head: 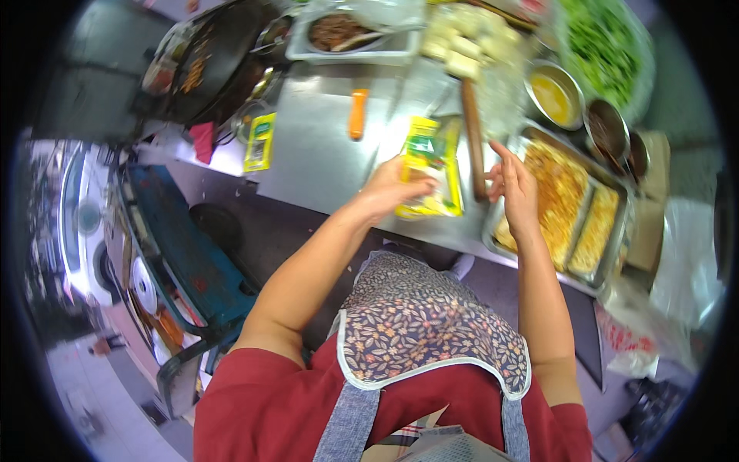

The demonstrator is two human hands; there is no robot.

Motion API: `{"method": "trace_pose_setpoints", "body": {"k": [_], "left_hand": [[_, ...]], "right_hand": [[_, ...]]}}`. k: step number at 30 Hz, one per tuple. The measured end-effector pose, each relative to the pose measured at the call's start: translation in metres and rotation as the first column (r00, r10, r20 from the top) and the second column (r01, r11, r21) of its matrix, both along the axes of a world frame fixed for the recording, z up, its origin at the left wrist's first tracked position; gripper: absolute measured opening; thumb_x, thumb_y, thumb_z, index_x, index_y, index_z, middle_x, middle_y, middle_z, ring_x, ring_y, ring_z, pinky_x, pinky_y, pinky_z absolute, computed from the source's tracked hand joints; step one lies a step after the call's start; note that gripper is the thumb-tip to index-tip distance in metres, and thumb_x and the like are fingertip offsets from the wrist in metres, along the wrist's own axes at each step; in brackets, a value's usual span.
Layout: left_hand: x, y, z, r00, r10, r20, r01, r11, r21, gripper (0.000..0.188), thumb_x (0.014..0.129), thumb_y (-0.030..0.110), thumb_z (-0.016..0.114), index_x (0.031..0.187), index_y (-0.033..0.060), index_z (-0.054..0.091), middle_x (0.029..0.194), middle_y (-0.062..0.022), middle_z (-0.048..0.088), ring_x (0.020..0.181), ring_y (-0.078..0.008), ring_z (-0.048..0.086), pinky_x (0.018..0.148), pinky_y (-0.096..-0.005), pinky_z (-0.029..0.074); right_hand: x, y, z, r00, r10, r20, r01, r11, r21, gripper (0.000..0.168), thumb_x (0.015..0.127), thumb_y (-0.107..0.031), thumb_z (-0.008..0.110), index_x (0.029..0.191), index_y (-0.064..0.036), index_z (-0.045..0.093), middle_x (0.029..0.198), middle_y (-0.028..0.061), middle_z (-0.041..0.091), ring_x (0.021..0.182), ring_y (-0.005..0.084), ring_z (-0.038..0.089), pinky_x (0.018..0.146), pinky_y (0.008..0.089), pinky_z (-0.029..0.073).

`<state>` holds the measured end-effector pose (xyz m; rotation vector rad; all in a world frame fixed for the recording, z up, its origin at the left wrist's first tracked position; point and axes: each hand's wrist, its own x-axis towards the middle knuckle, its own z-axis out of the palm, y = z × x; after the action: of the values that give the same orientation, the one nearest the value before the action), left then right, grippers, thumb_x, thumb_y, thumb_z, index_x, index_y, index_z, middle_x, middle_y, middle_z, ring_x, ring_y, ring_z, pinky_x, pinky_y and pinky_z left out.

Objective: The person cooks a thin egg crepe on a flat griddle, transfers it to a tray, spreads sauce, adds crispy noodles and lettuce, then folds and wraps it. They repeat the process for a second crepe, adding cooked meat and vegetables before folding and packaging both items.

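Note:
My left hand (395, 186) pinches the lower left part of a yellow-and-green printed plastic bag (453, 179) above the steel worktop (314, 167). My right hand (518, 182) is held up with its fingers apart and nothing in them. Beside its fingertips lies a wooden rolling pin (473, 136), and below it is the left edge of a metal tray (495, 222). Inside that tray are a wide slab of golden, crumbly food (557, 196) and a narrower piece (594, 228). An orange-handled tool (357, 114) rests on the worktop left of the bag.
Pale dough pieces (462, 47) lie at the back. A bowl of yellow liquid (551, 99), a dark sauce pot (606, 130) and chopped greens (600, 55) stand right. A dish of brown filling (338, 32), a dark pan (213, 69) and another yellow packet (260, 141) are left.

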<state>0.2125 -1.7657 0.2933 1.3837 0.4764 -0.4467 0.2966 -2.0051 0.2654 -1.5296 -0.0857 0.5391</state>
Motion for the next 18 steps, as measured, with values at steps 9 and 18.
{"method": "trace_pose_setpoints", "body": {"k": [9, 18], "left_hand": [[-0.125, 0.315, -0.06, 0.739, 0.432, 0.518, -0.591, 0.046, 0.805, 0.031, 0.089, 0.01, 0.075, 0.116, 0.0022, 0.062, 0.106, -0.0163, 0.074, 0.091, -0.0323, 0.073, 0.079, -0.0425, 0.056], [-0.072, 0.397, -0.195, 0.809, 0.52, -0.276, -0.293, 0.762, 0.577, 0.108, 0.094, 0.083, 0.033, 0.152, -0.0069, 0.039, 0.152, -0.023, 0.047, 0.142, -0.0331, 0.043, 0.118, -0.0406, 0.032]], "right_hand": [[-0.036, 0.124, -0.045, 0.732, 0.558, 0.391, 0.157, 0.42, -0.894, 0.069, 0.079, -0.021, 0.082, 0.142, -0.008, 0.056, 0.129, 0.0207, 0.055, 0.118, 0.0386, 0.053, 0.099, 0.0485, 0.045], [-0.038, 0.09, -0.029, 0.746, 0.388, 0.542, 0.211, 0.634, -0.744, 0.049, 0.081, -0.01, 0.079, 0.128, -0.006, 0.066, 0.115, 0.0146, 0.064, 0.107, 0.0353, 0.059, 0.093, 0.0435, 0.05]]}}
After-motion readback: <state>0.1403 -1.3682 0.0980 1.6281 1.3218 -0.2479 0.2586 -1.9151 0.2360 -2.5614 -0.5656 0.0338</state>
